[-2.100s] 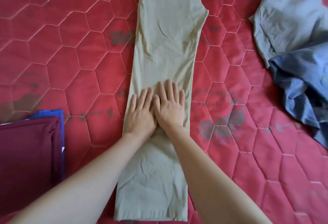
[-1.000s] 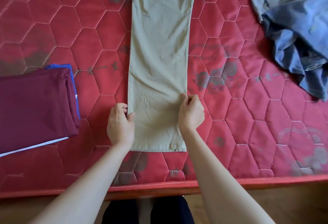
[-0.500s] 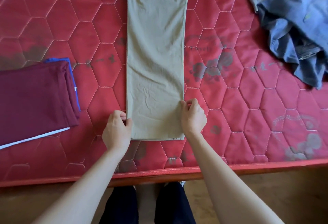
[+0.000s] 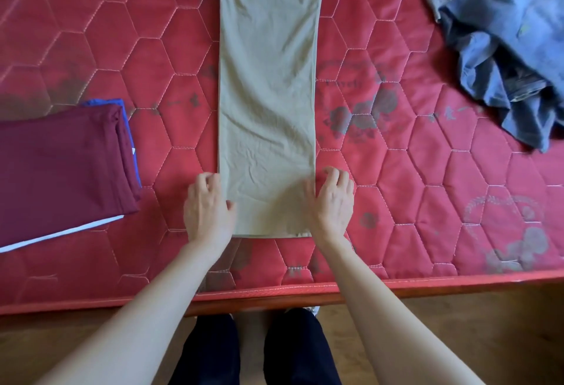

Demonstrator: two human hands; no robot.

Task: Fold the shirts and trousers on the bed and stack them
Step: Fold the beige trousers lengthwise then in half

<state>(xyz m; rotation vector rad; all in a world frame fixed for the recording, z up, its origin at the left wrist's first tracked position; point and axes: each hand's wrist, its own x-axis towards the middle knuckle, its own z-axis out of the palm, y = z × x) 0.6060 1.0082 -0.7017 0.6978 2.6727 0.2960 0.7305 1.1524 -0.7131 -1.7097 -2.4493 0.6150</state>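
1. Khaki trousers (image 4: pixel 268 94): lying flat on the red quilted bed (image 4: pixel 91 49), already doubled leg on leg into one long strip; long axis running from the lower centre of the frame straight up past the top edge; hem end nearest the person, just short of the bed's near edge.
2. Left hand (image 4: pixel 207 204): resting at the strip's left edge near the hem; fingers (image 4: pixel 210 178) curling at the edge, thumb lying on top of the cloth; appearing to be pinching the edge, though the underside grip staying hidden.
3. Right hand (image 4: pixel 332 198): sitting at the strip's right edge, level with the left; fingers (image 4: pixel 335 175) bending loosely onto the bed just beside the cloth, thumb pressing along the edge; a pinch looking likely, not certain.
4. Governing relation: both hands flanking the hem end, equally near; the rest of the strip extending away from the fingers toward the top of the frame. Judging the coming move as lifting the hem and carrying it up along that axis, halving the length.
5. Folded stack (image 4: pixel 61 171): maroon garment on top, blue beneath, sitting at the left of the frame, well apart from the strip.
6. Unfolded clothes (image 4: pixel 503 49): grey and blue heap lying crumpled at the upper right, awaiting folding.
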